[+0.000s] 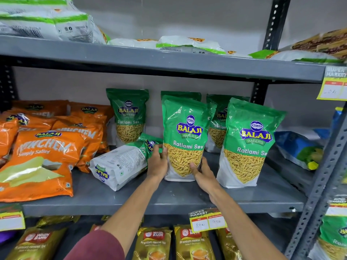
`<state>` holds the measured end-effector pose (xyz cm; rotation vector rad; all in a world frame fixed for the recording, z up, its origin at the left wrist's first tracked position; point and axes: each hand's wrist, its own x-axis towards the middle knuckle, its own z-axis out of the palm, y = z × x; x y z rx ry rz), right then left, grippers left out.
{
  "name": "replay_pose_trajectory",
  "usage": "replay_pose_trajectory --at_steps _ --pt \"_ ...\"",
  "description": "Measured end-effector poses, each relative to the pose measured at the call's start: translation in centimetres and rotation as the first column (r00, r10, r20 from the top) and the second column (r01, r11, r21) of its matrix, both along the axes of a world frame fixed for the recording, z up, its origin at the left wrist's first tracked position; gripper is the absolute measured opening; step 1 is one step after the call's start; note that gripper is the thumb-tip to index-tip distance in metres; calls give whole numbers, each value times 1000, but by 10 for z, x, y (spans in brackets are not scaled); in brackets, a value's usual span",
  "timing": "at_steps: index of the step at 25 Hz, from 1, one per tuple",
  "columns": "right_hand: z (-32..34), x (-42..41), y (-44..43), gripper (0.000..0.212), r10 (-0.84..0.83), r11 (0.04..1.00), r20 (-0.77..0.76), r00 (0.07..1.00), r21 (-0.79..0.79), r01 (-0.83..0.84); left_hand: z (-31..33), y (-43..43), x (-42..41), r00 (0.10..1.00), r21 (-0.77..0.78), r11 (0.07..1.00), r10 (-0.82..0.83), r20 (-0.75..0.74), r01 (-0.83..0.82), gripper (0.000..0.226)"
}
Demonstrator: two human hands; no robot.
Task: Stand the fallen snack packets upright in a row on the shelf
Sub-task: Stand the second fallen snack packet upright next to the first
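Note:
A green Ratlami Sev packet (185,132) stands upright at the middle of the grey shelf (169,199). My left hand (157,163) grips its lower left side and my right hand (201,172) holds its lower right corner. Another upright green packet (249,141) stands just to its right. Behind are three more upright ones, one at the back left (128,113), one hidden behind the held packet (180,94), and one at the back right (218,124). A fallen packet (120,166) lies on its side, back face up, left of my left hand.
Orange Crunchem packets (43,152) lie piled at the shelf's left. A blue packet (298,147) lies on the neighbouring shelf to the right. White-green packets (45,21) lie on the shelf above. Gold tea packets (154,243) and a yellow price tag (206,221) sit below.

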<state>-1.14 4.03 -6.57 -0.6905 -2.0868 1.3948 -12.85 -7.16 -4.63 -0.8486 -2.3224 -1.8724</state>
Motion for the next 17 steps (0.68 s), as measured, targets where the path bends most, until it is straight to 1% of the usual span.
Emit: replay_pose_trajectory --at_steps 1,5,7,10,11,12,13,14,15,16,17 --pt "0 3 -1 48 10 1000 8 1000 5 -10 -1 -1 2 1000 1 1000 -5 -1 5 24" --pt "-1 11 1 53 31 999 24 999 33 -32 -4 -2 10 1000 11 1000 -18 -5 18 29" --pt "-3 16 3 55 46 998 16 999 41 -47 -5 -3 16 1000 6 1000 -18 -2 18 26" --pt "-3 23 4 57 66 997 42 997 26 -67 -2 -7 25 999 -1 999 -37 25 37 26" --pt "-3 24 4 57 60 998 53 997 32 -62 0 -9 26 998 -14 999 -50 40 50 27" --pt "-3 26 3 59 25 997 45 999 76 -28 3 -12 26 997 -33 997 -61 50 63 27" --pt "-4 27 0 63 -37 986 2 999 162 36 7 -16 24 997 -52 996 -71 40 73 28" --pt "-6 30 -6 68 -106 958 -75 992 259 122 10 -20 20 998 -73 995 -69 -6 69 29" --pt "-8 33 -17 70 -153 920 -183 971 332 208 14 -28 14 995 -81 996 -52 -85 45 32" --pt "-10 36 -32 67 -185 880 -292 938 377 291 21 -38 7 987 -81 997 -19 -157 6 34" --pt "-9 37 -49 59 -170 850 -383 908 409 332 29 -49 -3 977 -69 997 21 -211 -36 33"
